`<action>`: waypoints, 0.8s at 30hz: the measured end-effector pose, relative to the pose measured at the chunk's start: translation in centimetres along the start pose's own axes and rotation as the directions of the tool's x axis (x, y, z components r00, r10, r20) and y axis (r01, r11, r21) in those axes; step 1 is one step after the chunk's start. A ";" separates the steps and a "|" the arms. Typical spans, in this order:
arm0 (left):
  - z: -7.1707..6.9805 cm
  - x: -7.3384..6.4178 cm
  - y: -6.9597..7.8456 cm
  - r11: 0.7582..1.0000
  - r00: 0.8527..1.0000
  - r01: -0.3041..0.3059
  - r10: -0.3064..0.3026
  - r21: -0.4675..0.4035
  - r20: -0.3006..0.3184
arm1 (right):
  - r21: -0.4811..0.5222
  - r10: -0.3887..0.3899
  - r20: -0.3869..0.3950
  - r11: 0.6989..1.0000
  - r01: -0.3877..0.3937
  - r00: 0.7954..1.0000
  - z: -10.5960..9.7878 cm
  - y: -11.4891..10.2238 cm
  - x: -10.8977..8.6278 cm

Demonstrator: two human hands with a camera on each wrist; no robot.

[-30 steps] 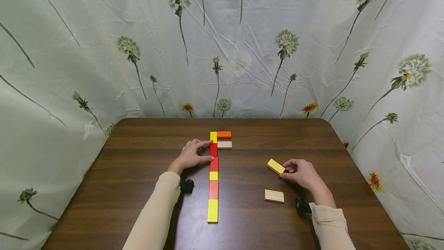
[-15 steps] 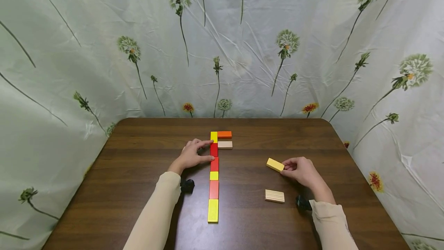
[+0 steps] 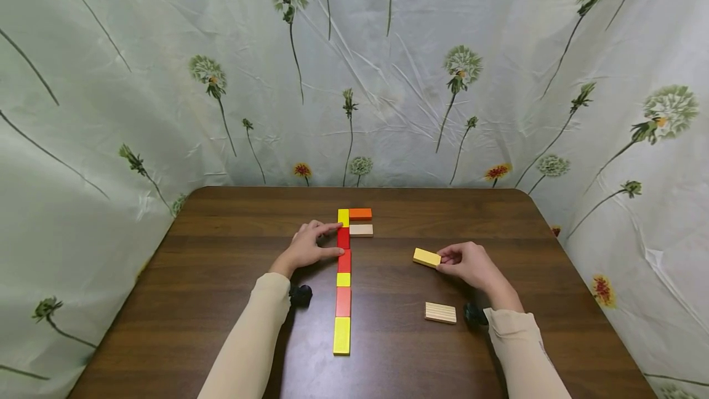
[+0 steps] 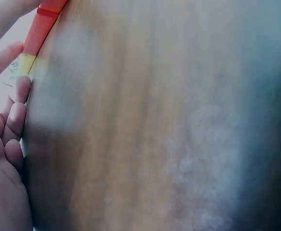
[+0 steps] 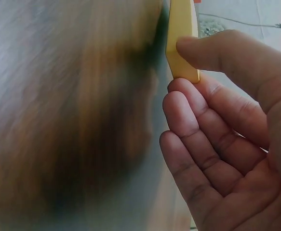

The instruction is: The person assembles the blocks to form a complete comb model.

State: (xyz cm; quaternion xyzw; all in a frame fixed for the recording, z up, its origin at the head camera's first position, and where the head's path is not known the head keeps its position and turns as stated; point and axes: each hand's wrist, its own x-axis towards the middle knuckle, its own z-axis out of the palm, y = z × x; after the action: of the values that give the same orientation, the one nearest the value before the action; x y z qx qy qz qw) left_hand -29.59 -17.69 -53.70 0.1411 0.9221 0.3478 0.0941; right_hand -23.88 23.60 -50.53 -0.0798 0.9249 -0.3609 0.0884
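A column of flat wooden blocks runs down the middle of the table in the head view. My left hand (image 3: 306, 247) rests at its left side with thumb and index finger extended. The index fingertip touches where the far yellow block (image 3: 343, 217) meets a red block (image 3: 343, 239); the thumb tip touches the second red block (image 3: 344, 262). To the right, my right hand (image 3: 472, 267) pinches one end of a pale yellow block (image 3: 426, 257) between thumb and fingers. In the right wrist view the thumb lies over the yellow block's face (image 5: 181, 19), the other fingers loosely curled.
An orange block (image 3: 360, 214) and a pale wood block (image 3: 361, 231) branch right from the column's far end. Nearer are a small yellow block (image 3: 343, 279), a salmon block (image 3: 343, 302) and a long yellow block (image 3: 341, 336). A ridged wooden block (image 3: 440, 313) lies by my right wrist.
My right hand has carried the pale yellow block leftward and slightly away from me, turning it closer to level across the table. The left hand keeps its place at the column.
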 end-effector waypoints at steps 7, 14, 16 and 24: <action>0.0 0.0 0.0 1.000 1.000 -0.002 0.002 0.001 -0.001 | 0.002 -0.050 0.027 0.999 0.050 0.998 0.3 -1.3 1.0; 0.1 0.2 -0.1 1.000 1.000 -0.001 0.001 -0.004 -0.001 | 0.004 -0.094 0.059 0.996 0.094 0.994 0.9 -2.8 2.0; 0.1 0.2 -0.1 1.000 1.000 0.000 0.000 -0.005 -0.002 | 0.007 -0.111 0.065 0.994 0.111 0.992 1.3 -3.2 2.4; 0.0 0.2 -0.1 1.000 1.000 0.006 -0.006 -0.004 -0.001 | 0.004 -0.164 0.097 0.986 0.165 0.982 2.7 -4.8 3.9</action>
State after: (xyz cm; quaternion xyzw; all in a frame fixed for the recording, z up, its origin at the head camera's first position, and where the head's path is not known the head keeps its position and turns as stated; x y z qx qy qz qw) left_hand -29.78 -17.70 -53.81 0.1379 0.9219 0.3494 0.0951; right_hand -26.65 17.58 -49.64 -0.1736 0.9104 -0.3610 0.1032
